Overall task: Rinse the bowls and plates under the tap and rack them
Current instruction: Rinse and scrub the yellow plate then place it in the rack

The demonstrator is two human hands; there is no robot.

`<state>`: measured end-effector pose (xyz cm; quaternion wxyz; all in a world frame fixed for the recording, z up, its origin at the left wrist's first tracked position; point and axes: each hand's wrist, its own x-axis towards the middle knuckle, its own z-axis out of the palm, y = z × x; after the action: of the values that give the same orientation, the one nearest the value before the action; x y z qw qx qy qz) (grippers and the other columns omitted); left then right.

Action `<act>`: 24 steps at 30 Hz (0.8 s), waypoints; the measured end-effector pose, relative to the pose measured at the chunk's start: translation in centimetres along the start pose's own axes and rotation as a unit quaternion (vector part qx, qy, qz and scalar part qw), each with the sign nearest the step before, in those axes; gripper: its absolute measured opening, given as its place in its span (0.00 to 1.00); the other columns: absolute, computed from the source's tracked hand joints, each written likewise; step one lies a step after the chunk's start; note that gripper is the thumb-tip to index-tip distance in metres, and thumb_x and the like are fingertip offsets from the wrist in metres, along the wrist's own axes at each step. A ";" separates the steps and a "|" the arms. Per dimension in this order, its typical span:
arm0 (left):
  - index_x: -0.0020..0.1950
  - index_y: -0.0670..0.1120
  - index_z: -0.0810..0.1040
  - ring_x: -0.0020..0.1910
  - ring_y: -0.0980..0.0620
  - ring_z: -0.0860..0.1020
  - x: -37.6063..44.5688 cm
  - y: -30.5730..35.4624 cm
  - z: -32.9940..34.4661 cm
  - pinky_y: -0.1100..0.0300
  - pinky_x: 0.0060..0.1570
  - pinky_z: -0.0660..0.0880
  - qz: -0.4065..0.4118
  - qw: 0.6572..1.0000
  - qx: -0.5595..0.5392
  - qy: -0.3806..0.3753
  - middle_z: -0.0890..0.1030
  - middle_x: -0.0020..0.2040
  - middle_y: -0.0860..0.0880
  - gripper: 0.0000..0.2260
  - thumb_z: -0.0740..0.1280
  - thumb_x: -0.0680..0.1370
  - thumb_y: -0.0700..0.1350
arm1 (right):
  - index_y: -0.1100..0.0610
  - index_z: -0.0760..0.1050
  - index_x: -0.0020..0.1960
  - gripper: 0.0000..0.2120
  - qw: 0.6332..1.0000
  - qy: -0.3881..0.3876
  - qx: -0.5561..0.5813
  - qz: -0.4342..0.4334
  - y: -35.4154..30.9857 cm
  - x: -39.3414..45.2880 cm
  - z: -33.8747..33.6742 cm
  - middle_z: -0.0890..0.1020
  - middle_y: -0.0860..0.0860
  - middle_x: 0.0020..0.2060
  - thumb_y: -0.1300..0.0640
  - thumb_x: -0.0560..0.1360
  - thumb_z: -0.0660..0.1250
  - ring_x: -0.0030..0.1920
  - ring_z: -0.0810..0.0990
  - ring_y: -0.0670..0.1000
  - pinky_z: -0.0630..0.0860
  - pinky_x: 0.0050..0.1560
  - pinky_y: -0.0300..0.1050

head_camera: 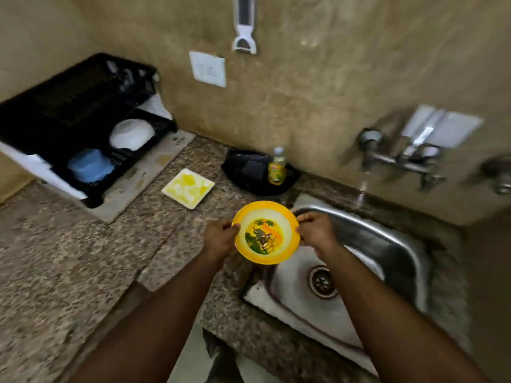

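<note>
A round yellow plate [266, 233] with a picture in its middle is held tilted over the left edge of the steel sink [392, 244]. My left hand [221, 239] grips its left rim and my right hand [315, 229] grips its right rim. The wall tap [403, 158] is up and to the right, with water running from its spout at the left end. A black dish rack [83, 106] at the far left holds an upturned white bowl [132, 134] and a blue bowl [90, 165]. A square yellow-and-white plate [188, 187] lies on the counter.
A black tray [249, 170] with a bottle of dish soap [277, 167] stands by the wall behind the sink. The speckled granite counter [69, 258] stretches left and forward. A peeler [244, 26] hangs on the wall above a switch plate [208, 69].
</note>
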<state>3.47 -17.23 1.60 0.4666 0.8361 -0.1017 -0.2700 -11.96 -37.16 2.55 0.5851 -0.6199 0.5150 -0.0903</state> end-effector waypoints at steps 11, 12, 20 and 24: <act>0.55 0.43 0.75 0.39 0.43 0.81 -6.8 9.1 14.9 0.51 0.29 0.80 0.012 0.979 -0.109 -0.173 0.80 0.49 0.41 0.03 0.62 0.85 0.40 | 0.57 0.82 0.40 0.04 0.983 0.176 0.044 0.003 2.0 -2.7 -17.6 0.86 0.59 0.38 0.64 0.71 0.71 0.36 0.85 0.60 0.84 0.38 0.66; 0.55 0.44 0.75 0.39 0.43 0.81 -7.0 9.7 15.6 0.51 0.30 0.80 0.016 0.979 -0.110 -0.173 0.80 0.48 0.41 0.03 0.62 0.85 0.40 | 0.58 0.82 0.41 0.01 0.981 0.188 0.042 -0.013 1.5 -2.7 -18.6 0.86 0.58 0.37 0.60 0.71 0.72 0.35 0.85 0.60 0.84 0.38 0.64; 0.50 0.45 0.76 0.41 0.39 0.81 -6.9 12.2 18.3 0.53 0.30 0.79 0.023 0.983 -0.103 -0.152 0.81 0.49 0.37 0.05 0.62 0.83 0.40 | 0.59 0.82 0.44 0.19 0.909 0.348 -0.146 -0.177 -4.2 0.2 -23.7 0.85 0.59 0.40 0.43 0.78 0.67 0.44 0.83 0.61 0.70 0.38 0.46; 0.52 0.45 0.76 0.36 0.41 0.80 -6.4 13.4 18.0 0.54 0.27 0.78 0.027 0.982 -0.110 -0.150 0.80 0.47 0.39 0.04 0.62 0.83 0.40 | 0.61 0.84 0.43 0.25 0.904 0.383 -0.126 -0.141 -5.2 1.5 -23.9 0.85 0.59 0.37 0.38 0.76 0.68 0.40 0.83 0.60 0.66 0.35 0.42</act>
<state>-10.65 -34.88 7.49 0.5419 0.7269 -0.1629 -0.3890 -25.56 -54.57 13.23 0.2410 -0.6725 0.6136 -0.3364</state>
